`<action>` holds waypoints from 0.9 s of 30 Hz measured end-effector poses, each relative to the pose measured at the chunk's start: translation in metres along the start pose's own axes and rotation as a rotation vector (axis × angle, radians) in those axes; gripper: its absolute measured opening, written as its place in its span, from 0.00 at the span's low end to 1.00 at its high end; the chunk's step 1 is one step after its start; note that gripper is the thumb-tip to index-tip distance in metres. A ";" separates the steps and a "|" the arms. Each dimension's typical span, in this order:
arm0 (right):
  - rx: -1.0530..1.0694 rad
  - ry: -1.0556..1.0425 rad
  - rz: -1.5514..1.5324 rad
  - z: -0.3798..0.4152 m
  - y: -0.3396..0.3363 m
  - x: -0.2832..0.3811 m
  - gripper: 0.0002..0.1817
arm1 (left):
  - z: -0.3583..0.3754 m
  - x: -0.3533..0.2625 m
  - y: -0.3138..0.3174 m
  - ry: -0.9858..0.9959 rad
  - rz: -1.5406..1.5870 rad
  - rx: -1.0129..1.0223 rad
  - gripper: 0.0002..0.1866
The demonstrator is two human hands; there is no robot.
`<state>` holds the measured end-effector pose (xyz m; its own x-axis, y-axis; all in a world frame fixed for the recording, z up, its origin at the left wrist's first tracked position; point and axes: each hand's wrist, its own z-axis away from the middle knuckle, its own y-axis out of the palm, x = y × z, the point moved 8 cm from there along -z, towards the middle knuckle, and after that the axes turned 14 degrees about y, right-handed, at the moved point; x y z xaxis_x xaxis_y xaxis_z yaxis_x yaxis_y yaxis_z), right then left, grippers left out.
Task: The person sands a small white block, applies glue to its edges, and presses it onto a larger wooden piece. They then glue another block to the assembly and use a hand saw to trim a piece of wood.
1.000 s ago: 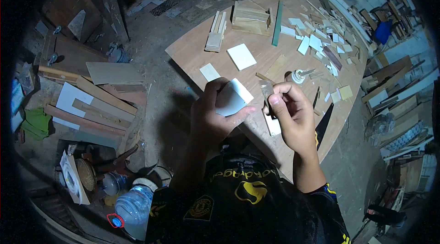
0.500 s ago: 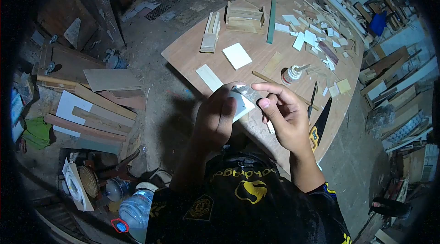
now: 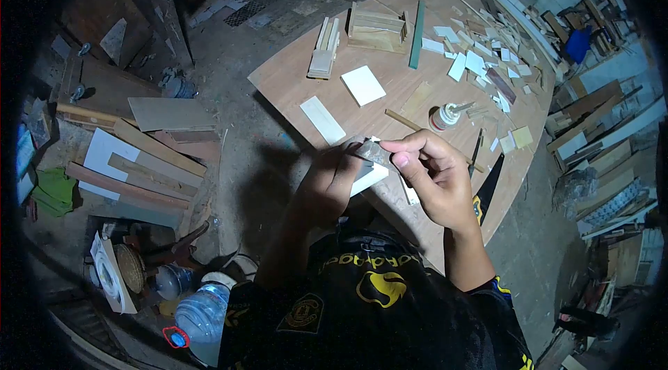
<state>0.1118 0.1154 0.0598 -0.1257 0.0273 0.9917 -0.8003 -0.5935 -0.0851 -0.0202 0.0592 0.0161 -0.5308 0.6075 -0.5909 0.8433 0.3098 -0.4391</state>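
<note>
Grips a white block point(image 3: 371, 179) in the left hand point(image 3: 325, 186), pointing its visible long edge up and rightward toward the right hand point(image 3: 440, 179). With that hand, pinches a thin grey piece point(image 3: 374, 154) over the block's far side. Faces a small jar point(image 3: 442, 119) beyond, on the worktop point(image 3: 296, 67).

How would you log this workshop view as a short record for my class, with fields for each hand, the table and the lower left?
Left hand: gripping a white piece
Right hand: pinching a thin greyish sheet at the white piece; exact contact unclear
Table: square pale board, narrow pale strip, jar, green strip, saw, scattered scraps
Lower left: large clear bottle with a red ring at its neck
</note>
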 end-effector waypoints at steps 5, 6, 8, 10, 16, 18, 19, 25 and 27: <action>0.052 0.043 -0.019 -0.003 -0.002 -0.008 0.08 | 0.022 0.026 0.025 -0.082 0.106 0.125 0.17; 0.059 0.045 -0.020 -0.002 -0.002 -0.009 0.08 | 0.022 0.026 0.025 -0.085 0.103 0.122 0.17; 0.067 0.049 -0.022 -0.001 -0.004 -0.010 0.08 | 0.023 0.030 0.031 -0.150 0.218 0.139 0.18; 0.079 0.109 -0.021 0.000 -0.007 -0.013 0.08 | 0.022 0.029 0.032 -0.119 0.205 0.105 0.18; 0.076 0.096 -0.098 -0.001 -0.013 -0.012 0.09 | 0.007 0.013 0.034 -0.027 0.043 0.135 0.18; 0.078 0.124 -0.103 -0.001 -0.015 -0.012 0.09 | 0.001 0.008 0.037 0.054 -0.068 0.196 0.18; 0.084 0.152 -0.107 -0.002 -0.015 -0.014 0.09 | 0.000 0.010 0.039 0.019 -0.021 0.184 0.18; 0.099 0.256 -0.167 -0.007 -0.022 -0.019 0.10 | -0.005 0.014 0.047 0.058 -0.006 0.221 0.19; 0.106 0.259 -0.175 -0.008 -0.023 -0.019 0.10 | -0.006 0.015 0.049 0.079 0.004 0.251 0.19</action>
<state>0.1278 0.1351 0.0425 -0.1472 0.3316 0.9319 -0.7592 -0.6418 0.1084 0.0142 0.0877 -0.0103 -0.5106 0.6671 -0.5425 0.7930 0.1216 -0.5969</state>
